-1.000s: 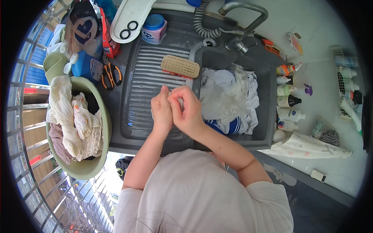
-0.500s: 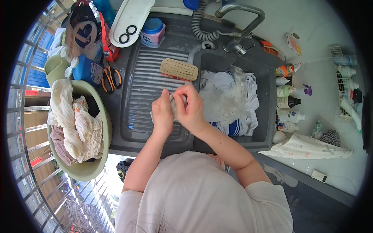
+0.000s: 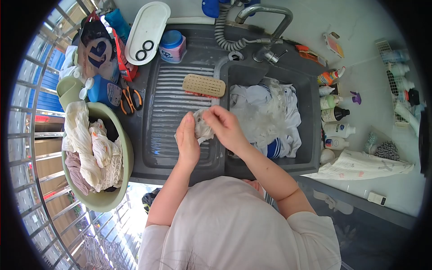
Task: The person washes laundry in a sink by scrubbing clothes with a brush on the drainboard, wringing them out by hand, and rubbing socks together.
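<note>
Between my two hands, over the ribbed washboard (image 3: 168, 105), is a small crumpled whitish cloth (image 3: 203, 128). My left hand (image 3: 187, 138) is on its left side, the fingers pressed together against it. From the right, my right hand (image 3: 226, 129) pinches the cloth's edge with bent fingers. Just above the hands a beige scrubbing brush (image 3: 204, 85) lies bristles down on the ribs. In the sink basin to the right, white and blue-striped clothes (image 3: 288, 121) lie in a wet heap.
A green tub (image 3: 127, 166) of clothes stands at the left, below orange-handled scissors (image 3: 131, 99) and a blue bottle (image 3: 104, 91). A blue-lidded jar (image 3: 172, 47) and a white tray (image 3: 148, 27) are at the back. The faucet (image 3: 270, 38) rises behind the basin; several bottles line the right.
My hands have parted slightly, showing more of the cloth between them. The whole view has shifted a little, with the sink's back edge lower in the picture.
</note>
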### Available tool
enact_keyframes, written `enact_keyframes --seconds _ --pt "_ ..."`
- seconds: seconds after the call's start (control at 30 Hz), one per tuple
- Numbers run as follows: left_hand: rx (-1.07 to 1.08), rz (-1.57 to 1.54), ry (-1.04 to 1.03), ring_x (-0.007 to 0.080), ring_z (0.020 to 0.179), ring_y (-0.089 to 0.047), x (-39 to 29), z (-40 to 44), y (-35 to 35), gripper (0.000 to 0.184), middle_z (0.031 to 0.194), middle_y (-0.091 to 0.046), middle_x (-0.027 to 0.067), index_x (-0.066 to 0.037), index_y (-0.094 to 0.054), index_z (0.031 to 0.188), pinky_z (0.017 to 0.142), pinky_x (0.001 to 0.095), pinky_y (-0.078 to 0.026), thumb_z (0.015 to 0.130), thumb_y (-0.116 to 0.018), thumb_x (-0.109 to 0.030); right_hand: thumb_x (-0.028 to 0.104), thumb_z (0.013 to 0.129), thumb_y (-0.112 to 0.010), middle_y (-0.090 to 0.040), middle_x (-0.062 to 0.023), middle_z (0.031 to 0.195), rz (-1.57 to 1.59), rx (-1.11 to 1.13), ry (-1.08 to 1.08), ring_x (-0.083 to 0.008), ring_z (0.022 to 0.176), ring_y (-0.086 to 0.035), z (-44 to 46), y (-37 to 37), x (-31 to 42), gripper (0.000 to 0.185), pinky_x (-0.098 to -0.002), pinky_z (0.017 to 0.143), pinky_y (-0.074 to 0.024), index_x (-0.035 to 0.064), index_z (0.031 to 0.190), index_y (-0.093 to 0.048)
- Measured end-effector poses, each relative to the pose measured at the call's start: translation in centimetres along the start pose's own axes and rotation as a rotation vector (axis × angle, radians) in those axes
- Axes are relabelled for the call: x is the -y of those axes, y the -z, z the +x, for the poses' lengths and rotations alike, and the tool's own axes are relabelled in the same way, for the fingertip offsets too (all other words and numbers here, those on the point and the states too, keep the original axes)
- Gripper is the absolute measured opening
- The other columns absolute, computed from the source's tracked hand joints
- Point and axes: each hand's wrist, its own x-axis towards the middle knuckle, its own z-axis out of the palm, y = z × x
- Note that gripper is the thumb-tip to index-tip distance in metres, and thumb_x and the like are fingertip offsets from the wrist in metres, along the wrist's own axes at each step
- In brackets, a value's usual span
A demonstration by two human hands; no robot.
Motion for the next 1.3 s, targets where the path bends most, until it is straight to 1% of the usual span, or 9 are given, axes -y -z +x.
enact_keyframes --seconds 0.2,0.3,0.43,0.57,0.67,0.9,1.0,1.1,1.3 --pt "0.025 0.051 0.001 0.0020 0.068 -0.039 -0.2 -0.4 1.7 0.027 0.077 -0.049 -0.0058 -0.012 -0.055 0.083 0.058 0.0212 -0.029 0.102 -0.048 -0.030 0.021 0.095 -0.069 -0.060 0.0014 0.086 -0.161 0.009 0.260 -0.0064 0.071 -0.049 0.4 0.0 0.3 0.019 -0.0227 0.063 -0.0417 0.0038 0.100 -0.062" --pt "-0.006 0.067 -0.035 0.0013 0.067 -0.038 -0.4 -0.5 1.8 0.027 0.076 -0.049 -0.0070 -0.012 -0.055 0.083 0.057 0.0206 -0.028 0.102 -0.050 -0.030 0.022 0.095 -0.068 -0.062 -0.0009 0.079 -0.364 -0.296 0.286 -0.0087 0.070 -0.053 0.6 -0.3 1.3 0.019 -0.0257 0.060 -0.0431 0.0037 0.097 -0.063" --pt "-0.013 0.105 -0.031 0.0009 0.069 -0.040 -0.8 -0.7 1.3 0.025 0.077 -0.050 -0.0072 -0.010 -0.056 0.084 0.058 0.0212 -0.031 0.102 -0.051 -0.026 0.028 0.095 -0.067 -0.061 -0.0112 0.070 -0.358 0.055 -0.065 -0.0230 0.062 -0.059 0.1 -0.9 2.3 0.030 -0.0340 0.059 -0.0459 0.0008 0.086 -0.059" --pt "-0.103 0.342 -0.081 0.0016 0.074 -0.046 0.9 0.6 2.0 0.024 0.081 -0.056 -0.0051 -0.006 -0.056 0.085 0.062 0.0224 -0.038 0.103 -0.051 -0.020 0.021 0.095 -0.064 -0.061 -0.0124 0.079 -0.268 0.047 0.121 -0.0279 0.069 -0.061 -0.1 -2.3 2.1 0.020 -0.0370 0.062 -0.0480 0.0024 0.089 -0.058" --pt "-0.206 0.481 -0.150 0.0057 0.075 -0.050 3.2 0.7 1.9 0.025 0.081 -0.059 -0.0022 -0.003 -0.059 0.088 0.064 0.0258 -0.043 0.104 -0.051 -0.020 0.012 0.095 -0.059 -0.053 -0.0136 0.082 -0.438 0.022 0.531 -0.0331 0.074 -0.058 -0.6 -4.4 2.0 0.010 -0.0386 0.064 -0.0473 0.0020 0.093 -0.056" --pt "-0.186 0.167 -0.122 0.0030 0.076 -0.048 1.8 1.0 1.3 0.024 0.081 -0.054 -0.0056 -0.010 -0.057 0.090 0.066 0.0225 -0.042 0.107 -0.046 -0.024 0.021 0.096 -0.057 -0.055 -0.0145 0.084 -0.450 -0.022 0.462 -0.0369 0.077 -0.060 0.8 -4.8 1.5 0.020 -0.0451 0.066 -0.0492 0.0034 0.089 -0.051" --pt "-0.173 0.187 -0.152 0.0018 0.077 -0.047 1.1 0.8 1.6 0.029 0.081 -0.053 -0.0060 -0.010 -0.057 0.089 0.066 0.0218 -0.041 0.109 -0.043 -0.027 0.031 0.100 -0.057 -0.060 -0.0183 0.076 -0.512 0.024 0.223 -0.0399 0.067 -0.062 1.1 -4.5 1.0 0.034 -0.0461 0.061 -0.0490 0.0019 0.083 -0.054" --pt "-0.156 0.219 -0.135 0.0022 0.077 -0.048 0.6 0.9 1.0 0.031 0.084 -0.056 -0.0048 -0.008 -0.059 0.092 0.067 0.0217 -0.042 0.109 -0.042 -0.028 0.031 0.099 -0.059 -0.062 -0.0192 0.071 -0.387 -0.119 0.309 -0.0398 0.064 -0.063 2.3 -4.3 -0.7 0.035 -0.0455 0.059 -0.0487 0.0015 0.079 -0.056" --pt "-0.168 0.066 -0.094 0.0037 0.082 -0.053 1.5 0.8 1.2 0.033 0.088 -0.060 -0.0028 -0.004 -0.061 0.097 0.070 0.0230 -0.045 0.109 -0.043 -0.029 0.019 0.098 -0.061 -0.055 -0.0127 0.060 -0.303 -0.128 0.151 -0.0253 0.055 -0.060 2.5 -3.9 0.0 0.027 -0.0364 0.053 -0.0448 0.0010 0.078 -0.058"
